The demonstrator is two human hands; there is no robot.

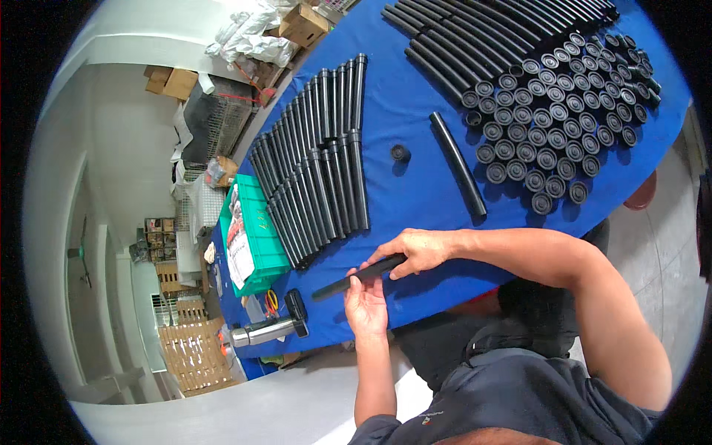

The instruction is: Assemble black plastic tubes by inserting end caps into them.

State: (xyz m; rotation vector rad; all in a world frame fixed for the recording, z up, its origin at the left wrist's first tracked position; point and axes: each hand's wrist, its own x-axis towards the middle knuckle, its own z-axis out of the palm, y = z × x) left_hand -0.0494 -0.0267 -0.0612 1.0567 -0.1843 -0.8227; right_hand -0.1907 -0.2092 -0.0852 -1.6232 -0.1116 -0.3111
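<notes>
Over the near edge of the blue-covered table (404, 194), I hold a black plastic tube (335, 287) in both hands. My left hand (367, 305) cradles its middle from below, the thumb on top. My right hand (421, 251) is closed round its right end, which the fingers partly hide. Beyond my hands lie a single round black cap (400, 153) and a loose black tube (458, 165). Further left, black tubes with collared ends (315, 178) lie side by side in two overlapping rows.
Many round black caps (542, 117) stand grouped at the right, next to rows of black tubes (475, 44) at the far side. On the left are a green crate (265, 248) with papers, yellow-handled scissors (272, 300), and a silver-and-black tool (268, 331). Cardboard boxes (304, 24) sit beyond the table.
</notes>
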